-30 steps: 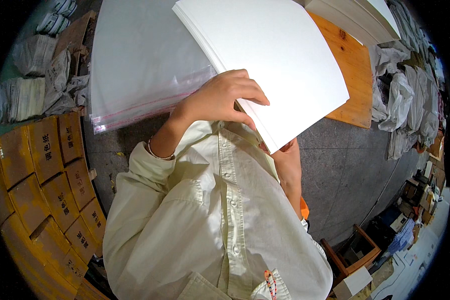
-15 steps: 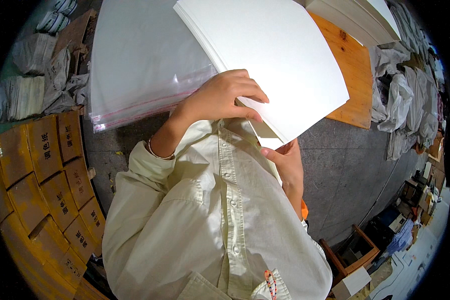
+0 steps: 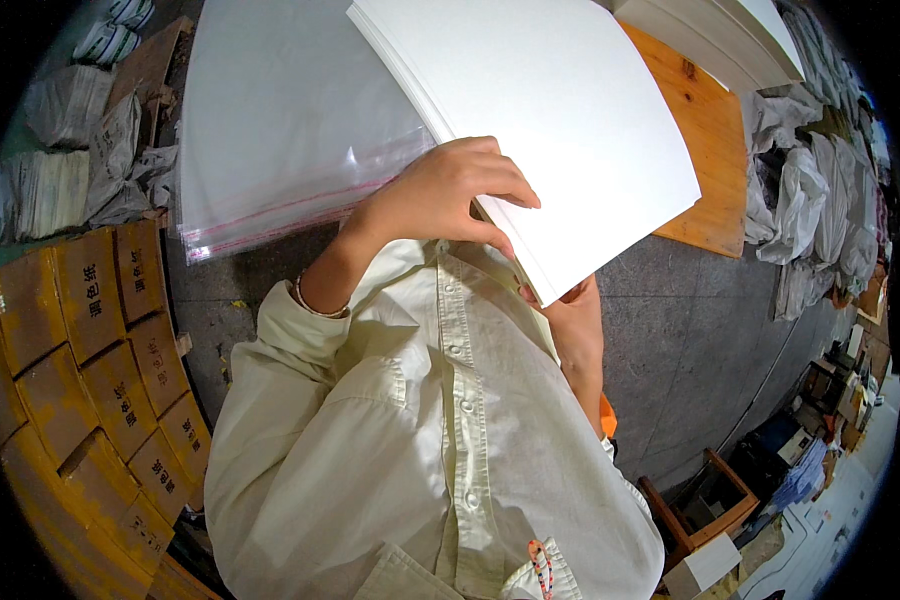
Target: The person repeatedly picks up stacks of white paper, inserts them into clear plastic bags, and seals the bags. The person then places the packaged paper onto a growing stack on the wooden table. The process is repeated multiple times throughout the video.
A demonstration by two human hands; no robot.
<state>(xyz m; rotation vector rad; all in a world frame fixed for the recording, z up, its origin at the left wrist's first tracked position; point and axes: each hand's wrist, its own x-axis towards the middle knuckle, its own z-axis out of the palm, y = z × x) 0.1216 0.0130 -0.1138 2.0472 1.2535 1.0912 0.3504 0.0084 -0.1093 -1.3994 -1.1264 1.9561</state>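
Observation:
A thick stack of white paper sheets (image 3: 570, 130) lies aslant in front of me, its near corner jutting out over the table's edge toward my shirt. My left hand (image 3: 450, 195) is closed over the stack's left edge, fingers on the top sheet and thumb down by the side. Beneath the near corner, my right hand (image 3: 575, 318) holds the stack from below; most of its fingers are hidden by the paper. Left of the stack, partly under it, lies a pile of clear plastic bags (image 3: 285, 110) with pink-lined flaps toward me.
An orange wooden board (image 3: 705, 150) shows right of the paper, with more stacked paper (image 3: 715, 35) behind. Brown cartons (image 3: 90, 350) are piled at the left. Wrapped bundles (image 3: 50, 190) stand beyond them. Crumpled plastic (image 3: 800, 205) lies at the right, a wooden stool (image 3: 705, 510) lower right.
The gap between the sheets at the near corner has closed. My right hand has slipped farther under that corner, its thumb now mostly hidden. My left hand has barely moved.

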